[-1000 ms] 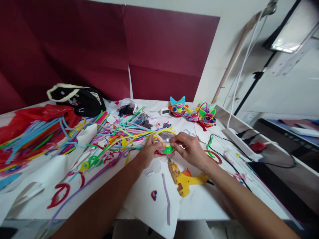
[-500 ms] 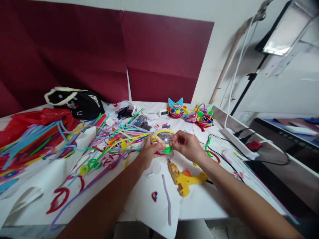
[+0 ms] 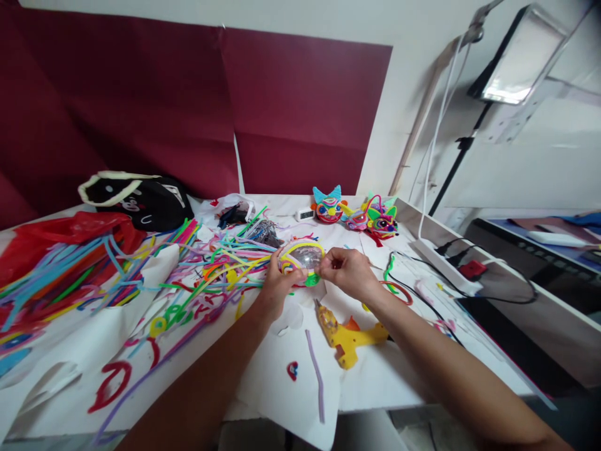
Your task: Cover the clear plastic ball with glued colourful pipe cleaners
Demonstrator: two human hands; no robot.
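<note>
Near the middle of the table, my left hand [image 3: 278, 283] grips a round clear plastic piece [image 3: 307, 255] edged with yellow, pink and green pipe cleaner. Its thumb lies across the lower left rim. My right hand [image 3: 346, 269] is at the right rim, thumb and fingertips pinched together; anything between them is too small to make out. Below the hands lies a yellow glue gun [image 3: 350, 337], its nozzle toward the clear piece. A purple strip [image 3: 315, 376] and a small red and blue curl [image 3: 292, 371] rest on white paper.
Many pipe cleaners [image 3: 178, 269] and a red plastic bag [image 3: 75, 232] cover the left side. Colourful animal-face crafts [image 3: 328, 207] stand at the back beside a small white timer [image 3: 305, 214]. At the right are a power strip [image 3: 446, 269] with cables and a black panel [image 3: 516, 344].
The view has shifted slightly. Both hands keep about the same place, with the left still on the clear piece and the right still pinching at its right rim.
</note>
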